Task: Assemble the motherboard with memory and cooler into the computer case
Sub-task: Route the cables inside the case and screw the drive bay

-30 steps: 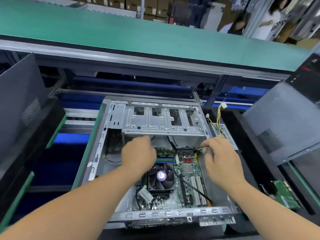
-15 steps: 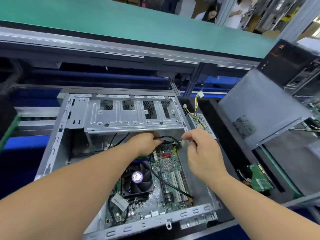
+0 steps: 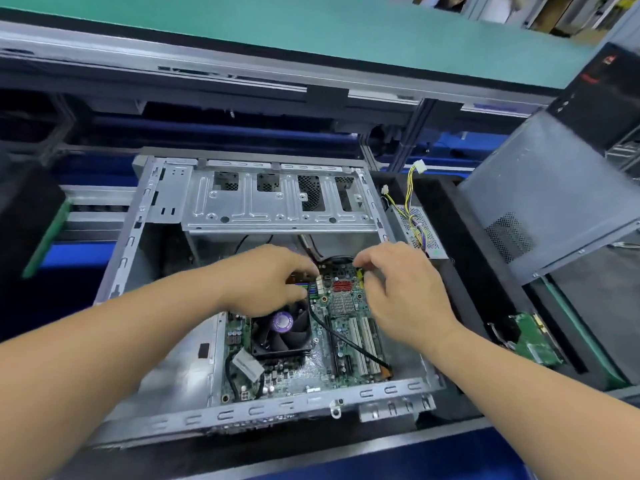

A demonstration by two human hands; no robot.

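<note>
i'm looking down into the open computer case (image 3: pixel 166 216), lying on its side with its long axis running near to far, the drive cage (image 3: pixel 280 199) across the far end and the slotted rear edge nearest me. the motherboard (image 3: pixel 346 306) sits flat on the case floor, toward the right half, its long axis also near to far, with the white expansion slots (image 3: pixel 363 344) pointing the same way. the cooler (image 3: pixel 282 329) is mounted on the board's left part, fan facing up at me, purple label in the middle. left hand (image 3: pixel 266 278) is over the far left of the board, just beyond the cooler, fingers curled down and pinching a small whitish connector (image 3: pixel 319 284) at the fingertips. a black cable (image 3: pixel 346 341) runs from under that hand diagonally toward the near right corner of the board. right hand (image 3: pixel 401 289) is over the board's right edge, fingers curled, thumb and forefinger pinched together at the far tip; i can't tell what they're holding, it's too small and blurred. the memory slots are mostly hidden under my left hand, only a green and blue strip peeks out. to the right of the case, a power supply (image 3: pixel 415 230) with yellow and black wires (image 3: pixel 410 188) lies in the black tray (image 3: pixel 460 282), and a small green circuit board (image 3: pixel 533 341) lies further right, nearer me.
</note>
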